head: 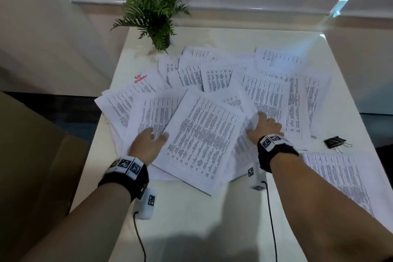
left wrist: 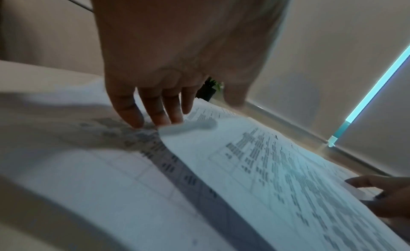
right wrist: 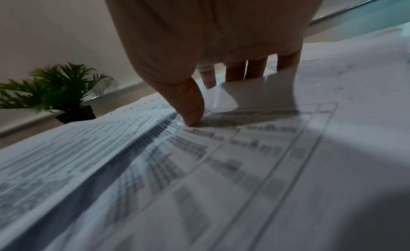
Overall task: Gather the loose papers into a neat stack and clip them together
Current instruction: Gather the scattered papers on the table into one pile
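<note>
1. Gathering is under way, I judge: the left hand (head: 148, 144), fingers spread flat, rests on sheets at lower centre-left of the head view.
2. Right hand (head: 265, 126), at centre, has its fingers tucked under a lifted sheet edge, thumb pressing down beside it.
3. Loose papers (head: 223, 83) fan across the tabletop (head: 191, 219) from centre to upper centre; one sheet lies apart, lower right.
4. Binder clip (head: 336, 142) lies untouched at right.
5. Next move calls for sweeping the far sheets inward and squaring the edges.
</note>
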`<state>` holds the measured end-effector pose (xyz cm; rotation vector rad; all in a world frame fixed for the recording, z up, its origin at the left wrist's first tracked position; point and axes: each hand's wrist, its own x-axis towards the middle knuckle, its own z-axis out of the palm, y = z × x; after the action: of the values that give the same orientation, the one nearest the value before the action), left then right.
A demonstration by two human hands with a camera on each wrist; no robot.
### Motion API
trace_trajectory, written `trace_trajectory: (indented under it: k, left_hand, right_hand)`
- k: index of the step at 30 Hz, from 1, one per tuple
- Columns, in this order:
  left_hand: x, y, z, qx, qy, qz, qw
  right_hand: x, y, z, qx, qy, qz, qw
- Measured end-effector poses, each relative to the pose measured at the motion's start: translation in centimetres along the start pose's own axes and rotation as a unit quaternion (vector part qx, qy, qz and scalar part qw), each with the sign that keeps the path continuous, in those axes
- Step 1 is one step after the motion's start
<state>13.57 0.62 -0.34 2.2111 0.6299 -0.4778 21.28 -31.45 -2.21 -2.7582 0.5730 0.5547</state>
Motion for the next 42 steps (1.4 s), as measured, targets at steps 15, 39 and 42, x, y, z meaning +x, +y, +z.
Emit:
trace_trajectory:
  k: [15, 39, 42]
  left_hand:
    - [1.7, -5.0, -1.3, 0.146, 0.133, -0.132, 0.971]
    - [-3.8, -2.0, -5.9, -0.191, 0.319, -0.053, 0.927]
    - [-1.9, -3.5, -4.4, -0.229, 0.284, -0.071, 0.928]
  right_hand:
    - [2.6, 2.7, -1.8, 0.175, 0.091, 0.054, 0.979]
    - [-5.7, -6.2, -8.5, 0.309, 0.384, -0.274, 0.826]
    - [-5.0, -5.3, -6.8, 0.3, 0.372, -0.239, 0.845]
